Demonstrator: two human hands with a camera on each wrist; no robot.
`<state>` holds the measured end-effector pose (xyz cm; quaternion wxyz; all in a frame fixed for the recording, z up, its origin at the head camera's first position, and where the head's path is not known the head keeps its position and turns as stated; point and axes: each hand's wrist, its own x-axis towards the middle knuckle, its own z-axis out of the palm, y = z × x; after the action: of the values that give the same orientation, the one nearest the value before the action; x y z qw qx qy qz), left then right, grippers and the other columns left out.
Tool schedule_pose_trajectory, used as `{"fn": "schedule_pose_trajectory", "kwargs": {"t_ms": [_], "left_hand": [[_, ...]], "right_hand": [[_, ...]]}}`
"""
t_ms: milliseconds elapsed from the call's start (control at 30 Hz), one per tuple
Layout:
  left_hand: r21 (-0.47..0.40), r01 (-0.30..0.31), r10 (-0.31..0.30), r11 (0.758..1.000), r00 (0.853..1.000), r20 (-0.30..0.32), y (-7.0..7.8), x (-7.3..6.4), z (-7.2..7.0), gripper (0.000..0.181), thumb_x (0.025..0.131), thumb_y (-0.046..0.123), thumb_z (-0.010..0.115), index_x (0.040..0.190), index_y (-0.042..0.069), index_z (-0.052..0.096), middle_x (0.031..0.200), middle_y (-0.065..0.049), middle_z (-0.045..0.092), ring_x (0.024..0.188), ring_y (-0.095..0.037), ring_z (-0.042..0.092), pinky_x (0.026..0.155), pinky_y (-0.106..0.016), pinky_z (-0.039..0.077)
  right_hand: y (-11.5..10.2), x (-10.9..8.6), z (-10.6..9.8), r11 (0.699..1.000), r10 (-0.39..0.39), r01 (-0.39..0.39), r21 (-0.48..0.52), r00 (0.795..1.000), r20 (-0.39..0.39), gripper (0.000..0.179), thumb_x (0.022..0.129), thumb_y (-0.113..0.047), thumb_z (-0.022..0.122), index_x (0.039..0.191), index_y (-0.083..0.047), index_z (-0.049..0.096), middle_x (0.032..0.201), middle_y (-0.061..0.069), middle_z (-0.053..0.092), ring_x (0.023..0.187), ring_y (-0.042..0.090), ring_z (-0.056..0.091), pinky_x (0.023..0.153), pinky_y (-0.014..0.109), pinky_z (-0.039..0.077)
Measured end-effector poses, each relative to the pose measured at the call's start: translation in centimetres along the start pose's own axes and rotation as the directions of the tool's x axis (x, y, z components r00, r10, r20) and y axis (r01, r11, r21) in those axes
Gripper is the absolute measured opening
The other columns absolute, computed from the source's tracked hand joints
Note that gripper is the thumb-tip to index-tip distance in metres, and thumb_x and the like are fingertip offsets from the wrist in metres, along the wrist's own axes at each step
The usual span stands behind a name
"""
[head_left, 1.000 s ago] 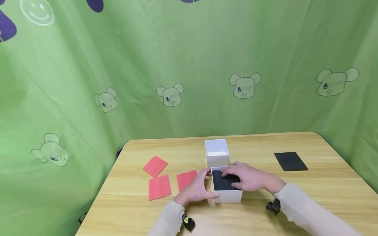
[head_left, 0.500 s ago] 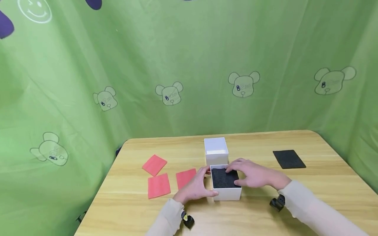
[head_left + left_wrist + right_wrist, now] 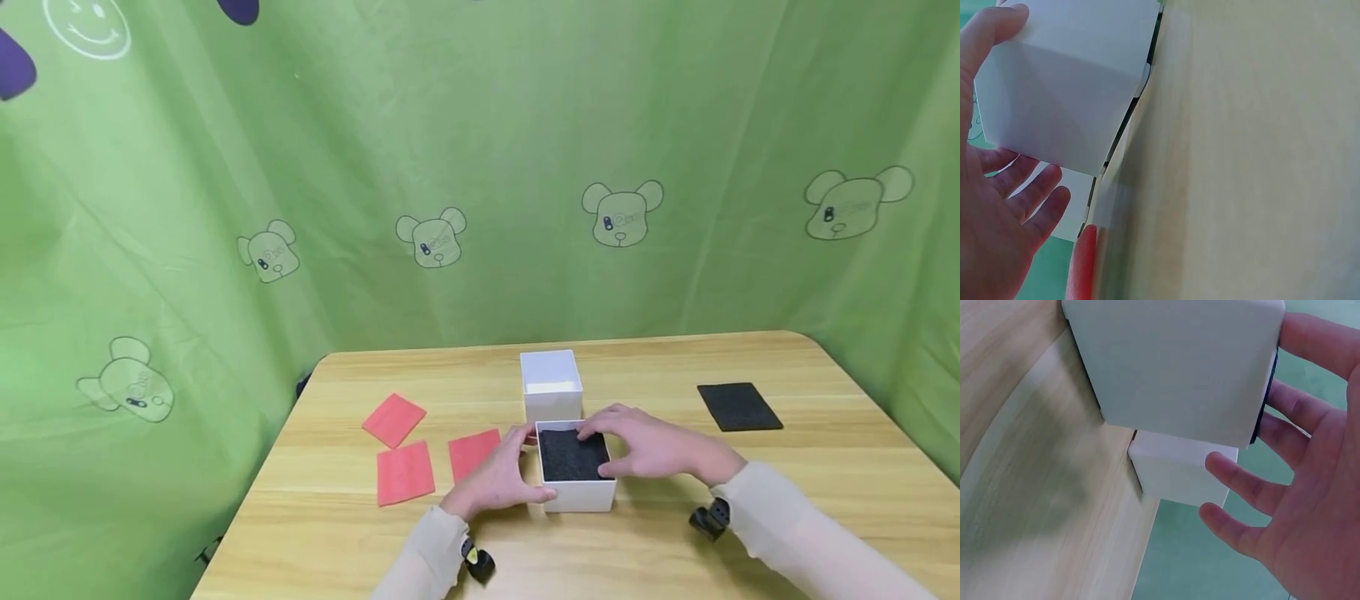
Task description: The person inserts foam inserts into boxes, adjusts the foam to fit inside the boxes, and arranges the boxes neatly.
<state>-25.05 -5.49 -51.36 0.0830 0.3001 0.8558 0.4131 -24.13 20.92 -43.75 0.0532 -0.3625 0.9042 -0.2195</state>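
Table (image 3: 300, 517): wood-grain top, far corners rounded. Bearing directly on it: three red squares (image 3: 406, 473), flat, left side; a nearer white box (image 3: 579, 497), upright, mid-table; a farther white box (image 3: 553, 408) just behind; a black square (image 3: 740, 407), flat, at right, well apart.

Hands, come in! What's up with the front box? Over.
Left grip holds front box from left; right grip touches it from right. Black pad inside. Possible snag: second white box close behind.
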Motion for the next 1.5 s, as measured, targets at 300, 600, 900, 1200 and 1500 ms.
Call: {"fn": "schedule_pose_trajectory", "kwargs": {"t_ms": [300,600,900,1200,1500], "left_hand": [[-0.010,0.017,-0.017,1.000,1.000,0.002,-0.4,-0.2,0.1,0.095,0.070,0.046,0.080,0.145,0.019,0.029,0.132,0.007,0.041,0.119,-0.010,0.043,0.102,-0.029,0.037],[-0.027,0.024,-0.025,0.999,1.000,-0.010,-0.3,-0.4,0.4,0.096,0.069,0.044,0.081,0.145,0.016,0.029,0.130,0.007,0.041,0.118,-0.010,0.043,0.101,-0.027,0.037],[-0.031,0.033,-0.033,0.999,0.999,-0.016,-0.1,-0.7,-0.1,0.096,0.069,0.042,0.081,0.145,0.016,0.029,0.130,0.006,0.041,0.118,-0.010,0.043,0.102,-0.029,0.037],[-0.022,0.020,-0.020,1.000,1.000,-0.008,0.0,-0.5,0.0,0.094,0.070,0.043,0.081,0.144,0.018,0.030,0.131,0.007,0.041,0.119,-0.010,0.042,0.102,-0.028,0.036],[-0.028,0.000,0.000,1.000,1.000,-0.001,0.2,-0.1,0.1,0.094,0.069,0.041,0.081,0.144,0.018,0.030,0.130,0.007,0.041,0.119,-0.009,0.042,0.103,-0.028,0.036]], "right_hand": [[0.5,-0.7,0.0,0.995,-0.064,0.071,0.072,0.993,-0.099,0.036,0.082,-0.022,0.072,0.116,-0.013,0.063,0.128,0.008,0.055,0.117,0.031,0.048,0.096,0.055,0.039],[5.7,-4.4,-2.9,0.999,0.040,-0.044,-0.013,0.972,-0.233,0.045,0.080,-0.025,0.076,0.120,-0.011,0.061,0.130,0.014,0.054,0.117,0.039,0.048,0.096,0.059,0.036],[12.8,-7.7,-4.8,0.973,0.169,-0.199,-0.114,0.960,-0.225,0.057,0.075,-0.025,0.080,0.119,0.003,0.058,0.124,0.027,0.053,0.114,0.048,0.045,0.091,0.060,0.036],[16.7,-9.6,-4.7,0.909,0.364,-0.395,-0.131,0.907,-0.209,0.081,0.073,-0.050,0.076,0.125,0.007,0.052,0.128,0.038,0.040,0.111,0.057,0.039,0.087,0.066,0.036],[18.8,-10.8,-4.3,0.934,0.330,-0.344,-0.091,0.933,-0.143,0.092,0.062,-0.039,0.084,0.130,0.010,0.046,0.134,0.038,0.032,0.114,0.060,0.034,0.087,0.068,0.030]]}}
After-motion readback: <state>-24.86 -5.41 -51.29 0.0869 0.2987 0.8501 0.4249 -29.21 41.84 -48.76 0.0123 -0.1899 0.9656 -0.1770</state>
